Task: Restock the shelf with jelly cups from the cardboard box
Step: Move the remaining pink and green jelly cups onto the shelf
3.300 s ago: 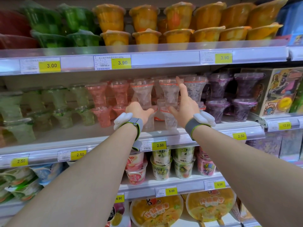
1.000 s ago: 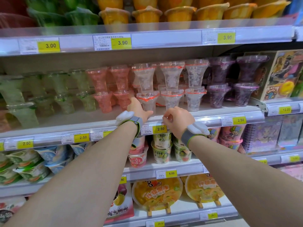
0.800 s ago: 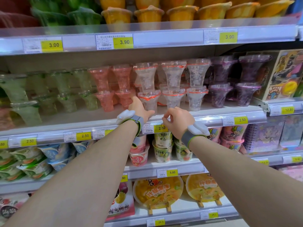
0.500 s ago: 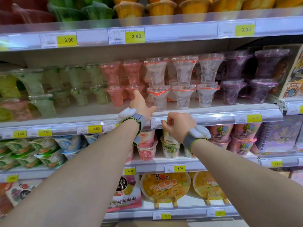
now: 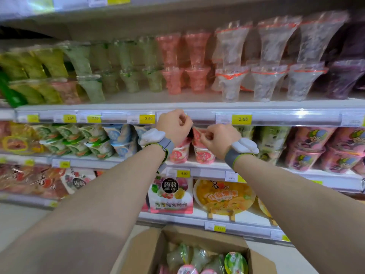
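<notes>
Both hands are held up before the shelf (image 5: 197, 104), near each other but not touching. The left hand (image 5: 174, 125) is curled into a loose fist with nothing in it, and part of the price rail (image 5: 276, 117) is covered by it. The right hand (image 5: 218, 138) is curled likewise just below the rail. Pink tubs (image 5: 203, 156) on the tier beneath are partly hidden behind it, and whether they are touched cannot be told. A grey band (image 5: 167, 144) is worn on each wrist. On the shelf, stacked cups (image 5: 265, 84) are ranged two high in green, pink, clear and purple rows, all blurred. The box (image 5: 150, 246) is seen open at the bottom edge, between the forearms, with jelly cups (image 5: 236, 262) lying inside.
</notes>
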`<action>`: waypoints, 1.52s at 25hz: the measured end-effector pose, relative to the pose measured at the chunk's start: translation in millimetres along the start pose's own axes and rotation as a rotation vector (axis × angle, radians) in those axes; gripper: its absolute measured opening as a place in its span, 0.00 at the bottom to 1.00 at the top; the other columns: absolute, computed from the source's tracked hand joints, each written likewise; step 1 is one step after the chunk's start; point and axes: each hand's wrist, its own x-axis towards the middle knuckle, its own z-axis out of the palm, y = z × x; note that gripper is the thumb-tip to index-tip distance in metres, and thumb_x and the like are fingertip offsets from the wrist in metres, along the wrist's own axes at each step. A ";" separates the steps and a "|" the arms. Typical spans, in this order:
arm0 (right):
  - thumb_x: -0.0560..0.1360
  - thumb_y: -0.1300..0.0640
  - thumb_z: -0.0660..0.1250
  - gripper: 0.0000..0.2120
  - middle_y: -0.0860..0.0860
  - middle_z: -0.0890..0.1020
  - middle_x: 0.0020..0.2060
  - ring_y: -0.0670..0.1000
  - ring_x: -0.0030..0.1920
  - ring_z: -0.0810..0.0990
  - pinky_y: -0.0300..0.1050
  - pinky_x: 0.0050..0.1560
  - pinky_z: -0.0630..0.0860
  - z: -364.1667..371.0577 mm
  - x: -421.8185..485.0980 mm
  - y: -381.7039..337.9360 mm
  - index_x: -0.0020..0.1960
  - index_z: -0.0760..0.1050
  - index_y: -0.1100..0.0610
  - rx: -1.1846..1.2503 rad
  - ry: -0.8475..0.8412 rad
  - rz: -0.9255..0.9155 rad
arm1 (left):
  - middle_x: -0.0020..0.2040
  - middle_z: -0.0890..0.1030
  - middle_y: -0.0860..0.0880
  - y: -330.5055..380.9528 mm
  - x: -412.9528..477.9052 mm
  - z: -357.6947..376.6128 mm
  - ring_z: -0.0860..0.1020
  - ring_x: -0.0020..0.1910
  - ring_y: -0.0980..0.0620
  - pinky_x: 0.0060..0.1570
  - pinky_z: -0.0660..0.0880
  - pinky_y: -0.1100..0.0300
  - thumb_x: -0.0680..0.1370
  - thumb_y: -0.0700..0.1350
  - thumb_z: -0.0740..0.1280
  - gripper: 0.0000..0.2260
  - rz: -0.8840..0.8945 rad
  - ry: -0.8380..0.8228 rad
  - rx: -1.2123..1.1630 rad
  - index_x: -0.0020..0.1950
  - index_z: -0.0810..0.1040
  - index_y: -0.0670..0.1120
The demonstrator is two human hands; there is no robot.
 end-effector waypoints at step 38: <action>0.56 0.30 0.59 0.25 0.46 0.79 0.40 0.57 0.42 0.80 0.52 0.46 0.79 233.7 -281.2 97.4 0.44 0.70 0.47 -0.262 -1.261 0.120 | 0.59 0.71 0.48 -180.6 -333.0 194.3 0.70 0.58 0.45 0.54 0.71 0.50 0.73 0.57 0.65 0.24 0.073 -1.059 0.262 0.64 0.66 0.47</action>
